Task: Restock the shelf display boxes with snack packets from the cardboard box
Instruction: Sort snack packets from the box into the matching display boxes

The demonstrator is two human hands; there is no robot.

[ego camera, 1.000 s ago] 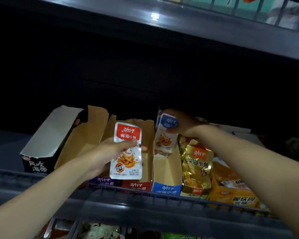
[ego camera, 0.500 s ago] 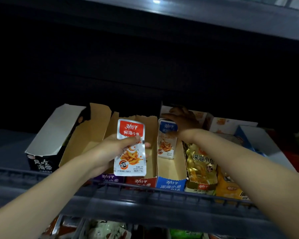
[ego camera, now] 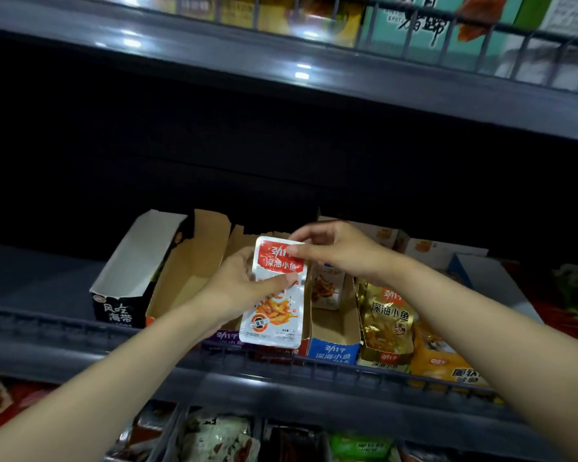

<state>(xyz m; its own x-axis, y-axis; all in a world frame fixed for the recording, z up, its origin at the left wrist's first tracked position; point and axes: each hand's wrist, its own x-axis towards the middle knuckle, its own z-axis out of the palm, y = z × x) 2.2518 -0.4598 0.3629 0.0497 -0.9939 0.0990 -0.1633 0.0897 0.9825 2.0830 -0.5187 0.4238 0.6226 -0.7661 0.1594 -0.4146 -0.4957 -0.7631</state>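
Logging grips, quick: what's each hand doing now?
Left hand: holds the red packet.
Right hand: pinches its top edge.

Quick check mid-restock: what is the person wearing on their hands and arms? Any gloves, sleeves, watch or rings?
Nothing is worn, as far as the dim light shows. The left hand and the right hand have no gloves, and no rings show. The left forearm and the right forearm are uncovered to the frame edge: no sleeve, watch or band is in view.
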